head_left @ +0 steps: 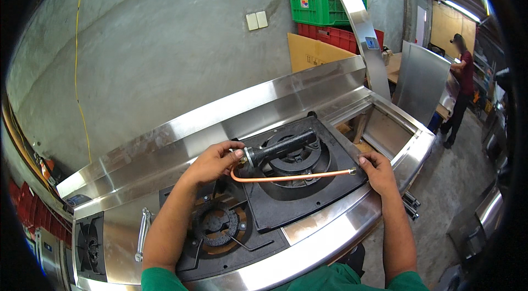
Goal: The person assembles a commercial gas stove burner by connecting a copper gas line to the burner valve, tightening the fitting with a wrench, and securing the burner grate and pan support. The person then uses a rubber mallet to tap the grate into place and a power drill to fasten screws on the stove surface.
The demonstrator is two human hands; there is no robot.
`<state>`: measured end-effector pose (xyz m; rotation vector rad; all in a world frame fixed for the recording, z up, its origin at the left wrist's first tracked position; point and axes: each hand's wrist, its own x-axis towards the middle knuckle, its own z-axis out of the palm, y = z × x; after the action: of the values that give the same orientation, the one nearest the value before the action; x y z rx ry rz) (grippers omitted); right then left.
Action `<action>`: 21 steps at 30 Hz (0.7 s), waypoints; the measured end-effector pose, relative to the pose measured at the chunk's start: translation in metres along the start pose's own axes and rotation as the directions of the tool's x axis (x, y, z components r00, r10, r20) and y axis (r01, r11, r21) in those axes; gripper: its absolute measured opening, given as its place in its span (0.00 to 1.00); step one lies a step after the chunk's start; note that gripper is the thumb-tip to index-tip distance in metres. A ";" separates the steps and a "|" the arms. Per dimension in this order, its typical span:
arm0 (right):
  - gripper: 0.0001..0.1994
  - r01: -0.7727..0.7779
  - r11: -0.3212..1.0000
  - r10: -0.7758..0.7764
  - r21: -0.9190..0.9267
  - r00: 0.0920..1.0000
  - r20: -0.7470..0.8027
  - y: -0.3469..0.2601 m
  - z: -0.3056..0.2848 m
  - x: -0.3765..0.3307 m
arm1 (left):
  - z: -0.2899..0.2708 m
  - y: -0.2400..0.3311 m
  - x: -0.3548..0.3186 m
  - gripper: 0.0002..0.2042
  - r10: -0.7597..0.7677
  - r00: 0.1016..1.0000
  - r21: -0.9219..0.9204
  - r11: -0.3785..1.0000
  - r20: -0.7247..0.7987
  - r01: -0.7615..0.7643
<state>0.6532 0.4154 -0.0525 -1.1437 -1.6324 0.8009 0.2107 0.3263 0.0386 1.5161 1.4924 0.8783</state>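
Observation:
My left hand [215,159] is closed round the fitting end of a black burner tube [283,147], which lies slantwise over a round burner ring. From that end a thin bent copper pipe [286,179] runs right, its brass-tipped end stopping beside my right thumb. My right hand [379,174] is curled over the right edge of a square black cast-iron stove plate [324,196], its lower fingers hidden. That plate sits at an angle on the stainless-steel stove counter [324,236]. Left of it, an open burner [217,223] shows its ring and metal prongs.
A wrench [143,234] lies on the steel by my left forearm. A smaller black burner [89,247] is at the far left. An open frame [382,129] lies right of the plate. Behind stand a green crate [313,2] and cardboard [319,54]. Another person [465,76] stands at far right.

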 end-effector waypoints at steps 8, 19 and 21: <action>0.14 -0.020 0.999 0.020 -0.045 1.000 -0.010 -0.001 -0.002 -0.001 | 0.030 0.022 -0.009 0.31 0.142 0.976 0.320 0.944 -0.163 -0.083; 0.10 -0.067 0.998 0.067 -0.010 0.998 -0.016 -0.004 -0.001 -0.002 | 0.028 0.025 -0.006 0.26 0.199 0.974 0.323 0.934 -0.108 -0.155; 0.10 -0.059 0.998 0.059 -0.008 0.998 -0.013 -0.006 0.000 -0.002 | 0.025 0.018 -0.004 0.29 0.195 0.974 0.259 0.953 -0.114 -0.160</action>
<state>0.6514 0.4116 -0.0476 -1.2059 -1.5988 0.8234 0.2404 0.3211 0.0448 1.8280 1.6329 0.9448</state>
